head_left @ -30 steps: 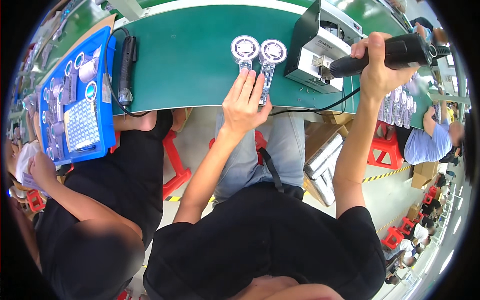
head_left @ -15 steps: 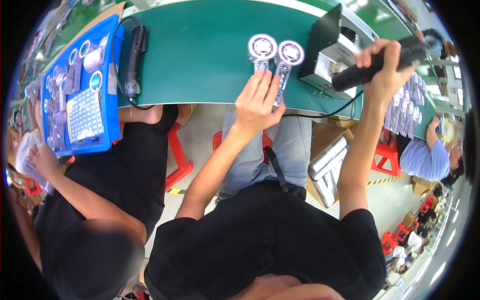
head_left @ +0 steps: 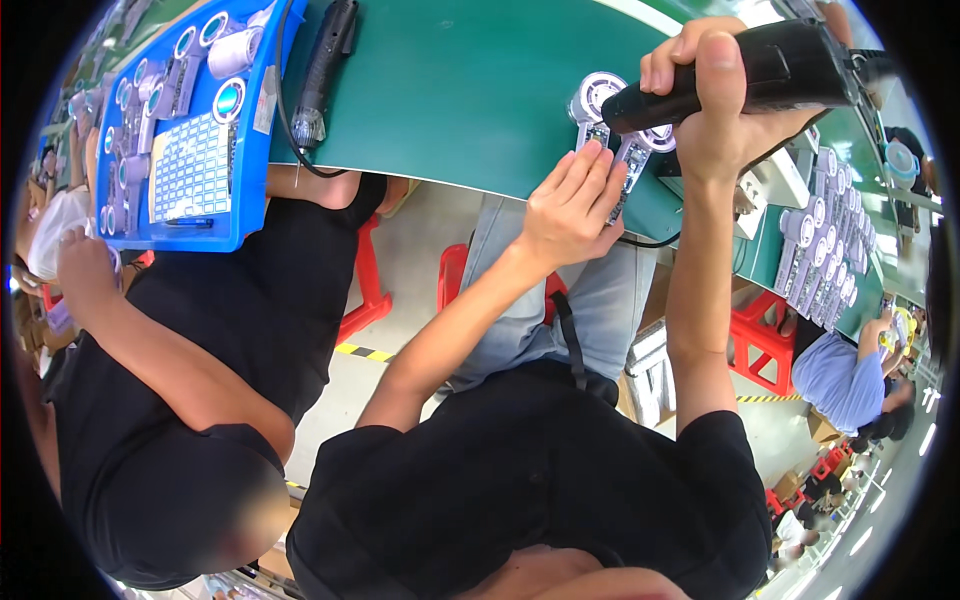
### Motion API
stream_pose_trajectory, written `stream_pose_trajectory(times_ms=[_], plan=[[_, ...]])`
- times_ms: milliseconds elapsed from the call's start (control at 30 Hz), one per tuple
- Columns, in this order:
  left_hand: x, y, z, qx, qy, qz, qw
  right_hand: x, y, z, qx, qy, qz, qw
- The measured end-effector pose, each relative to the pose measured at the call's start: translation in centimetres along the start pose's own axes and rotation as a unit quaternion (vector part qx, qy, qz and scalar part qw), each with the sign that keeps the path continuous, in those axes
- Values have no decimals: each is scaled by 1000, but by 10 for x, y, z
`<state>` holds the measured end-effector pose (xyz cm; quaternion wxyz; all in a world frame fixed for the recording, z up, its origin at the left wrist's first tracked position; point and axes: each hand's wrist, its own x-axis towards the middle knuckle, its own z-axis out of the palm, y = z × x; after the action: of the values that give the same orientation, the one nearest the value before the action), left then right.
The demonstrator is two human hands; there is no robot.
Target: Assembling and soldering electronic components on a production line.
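Observation:
Two light-purple handheld fans lie side by side on the green table, their circuit boards showing in the handles. The left fan (head_left: pixel 598 97) has its round head in sight, while the right fan (head_left: pixel 627 178) is partly covered by the tool. My left hand (head_left: pixel 572 208) lies over both handles, its fingers closed on them and hiding their lower parts. Gripped in my right hand (head_left: pixel 715 135) is a black electric screwdriver (head_left: pixel 780 65), held tilted above the fans with its front end pointing left. Whether its tip touches a fan, I cannot tell.
A blue tray (head_left: pixel 255 185) with several fans and a sheet of labels stands at the left, beside another black electric screwdriver (head_left: pixel 325 75). Rows of fans (head_left: pixel 825 240) lie at the right, past a pale box (head_left: pixel 782 180). A co-worker (head_left: pixel 180 430) sits close on my left.
My right hand has brought the screwdriver leftward from above the box to over the fans. My left hand stays on the fan handles. The whole view has shifted.

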<state>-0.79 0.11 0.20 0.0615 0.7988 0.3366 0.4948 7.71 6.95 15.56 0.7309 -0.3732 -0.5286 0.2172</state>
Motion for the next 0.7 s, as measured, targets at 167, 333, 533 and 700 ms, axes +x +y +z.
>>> stream_pose_trajectory(times_ms=[167, 333, 533, 700], plan=[[-1, -1, 0, -7, -3, -3, 1000, -9, -12, 5, -27, 5, 9, 1000], [-7, -3, 5, -6, -2, -1, 1000, -2, -2, -4, -48, -97, -68, 992], [-7, -2, 5, -3, -7, -1, 1000, -8, 14, -6, 17, -157, -108, 982], [-5, 1, 4, -9, -13, 1, 1000, -8, 9, -5, 3, -169, -112, 979]])
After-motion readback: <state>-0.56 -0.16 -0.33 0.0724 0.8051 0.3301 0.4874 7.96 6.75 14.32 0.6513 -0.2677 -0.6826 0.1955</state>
